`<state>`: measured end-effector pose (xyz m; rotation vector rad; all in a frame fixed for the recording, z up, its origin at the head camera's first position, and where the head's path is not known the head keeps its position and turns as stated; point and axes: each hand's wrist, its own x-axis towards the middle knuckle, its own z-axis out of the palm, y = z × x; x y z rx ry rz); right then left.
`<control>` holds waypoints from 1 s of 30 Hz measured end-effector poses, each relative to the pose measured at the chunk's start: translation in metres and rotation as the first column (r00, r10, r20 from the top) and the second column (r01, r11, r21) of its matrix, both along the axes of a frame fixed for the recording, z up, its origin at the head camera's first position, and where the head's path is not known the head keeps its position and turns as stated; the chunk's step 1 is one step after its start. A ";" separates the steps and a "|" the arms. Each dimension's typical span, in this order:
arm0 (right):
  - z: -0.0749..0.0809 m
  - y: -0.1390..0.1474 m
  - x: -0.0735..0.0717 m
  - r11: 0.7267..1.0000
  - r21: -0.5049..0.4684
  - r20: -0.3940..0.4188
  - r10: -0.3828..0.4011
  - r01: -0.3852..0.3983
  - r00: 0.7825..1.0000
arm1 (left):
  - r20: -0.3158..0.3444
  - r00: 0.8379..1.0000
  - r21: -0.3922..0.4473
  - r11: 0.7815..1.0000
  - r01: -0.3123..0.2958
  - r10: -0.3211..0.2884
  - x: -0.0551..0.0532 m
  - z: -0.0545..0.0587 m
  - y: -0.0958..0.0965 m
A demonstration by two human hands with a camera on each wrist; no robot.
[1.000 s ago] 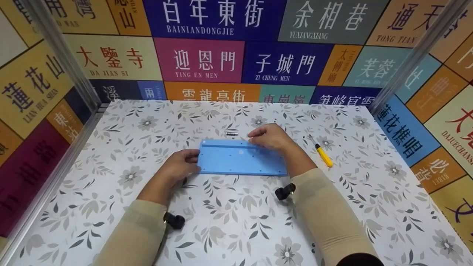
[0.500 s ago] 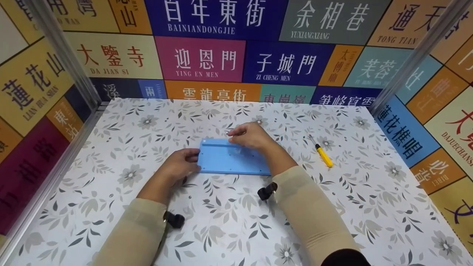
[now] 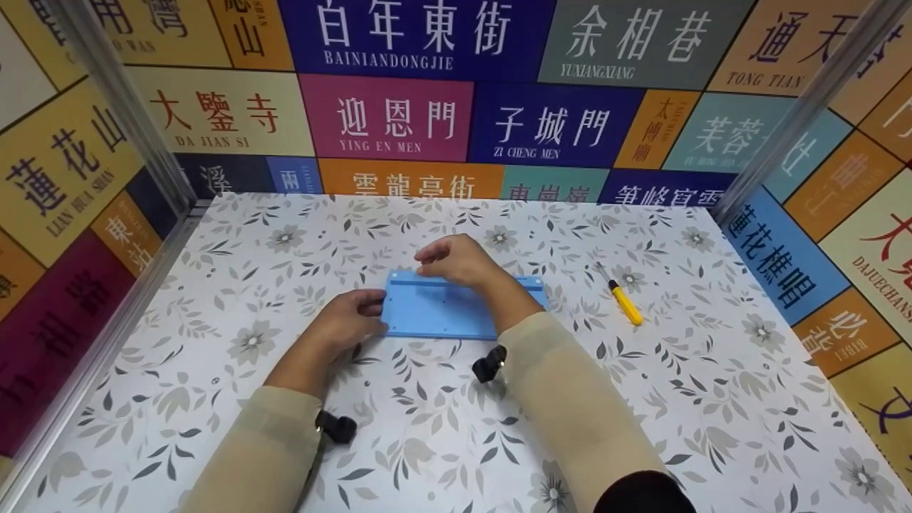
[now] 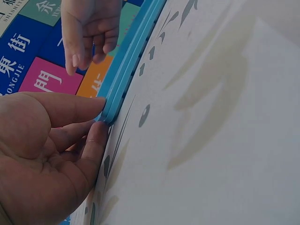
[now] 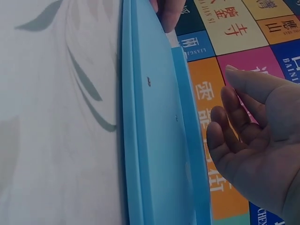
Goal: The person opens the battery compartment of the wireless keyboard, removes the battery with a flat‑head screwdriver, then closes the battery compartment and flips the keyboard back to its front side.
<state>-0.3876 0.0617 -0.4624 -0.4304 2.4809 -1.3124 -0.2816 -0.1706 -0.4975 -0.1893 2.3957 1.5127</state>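
Observation:
A flat blue rectangular panel (image 3: 427, 313), like the underside of a keyboard, lies on the table with small screw holes and a raised ridge along its far edge. My left hand (image 3: 349, 313) holds its left end; in the left wrist view the thumb and a finger (image 4: 96, 140) pinch the corner. Over the far edge hovers my right hand (image 3: 459, 260), its fingers loosely bent. In the right wrist view that hand (image 5: 258, 136) stands apart from the panel, and nothing shows between its fingers. It covers part of the ridge.
A yellow-handled screwdriver (image 3: 625, 303) lies to the right of the panel. The table (image 3: 427, 427) has a leaf-and-flower cover. Walls with printed signs (image 3: 399, 117) rise behind and on both sides, with metal posts at the corners.
My right hand has moved left along the panel's far edge. A small silver object behind the panel has dropped out of sight around that hand. My left hand stays put.

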 end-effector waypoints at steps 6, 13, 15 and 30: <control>-0.005 -0.009 -0.004 0.999 0.038 -0.015 0.014 -0.013 1.000 | 0.024 1.000 0.011 1.000 -0.008 0.008 0.000 0.002 0.001; -0.013 -0.012 -0.005 0.991 0.128 -0.042 0.030 -0.024 0.999 | 0.027 1.000 0.008 1.000 -0.007 0.006 0.000 0.003 0.000; -0.015 -0.012 -0.005 0.987 0.156 -0.050 0.034 -0.026 0.998 | 0.030 1.000 0.018 1.000 -0.008 0.007 0.000 0.003 0.000; -0.011 -0.010 -0.001 0.984 0.177 -0.105 0.052 -0.033 0.993 | 0.003 1.000 0.091 0.996 -0.013 0.013 0.002 0.004 -0.001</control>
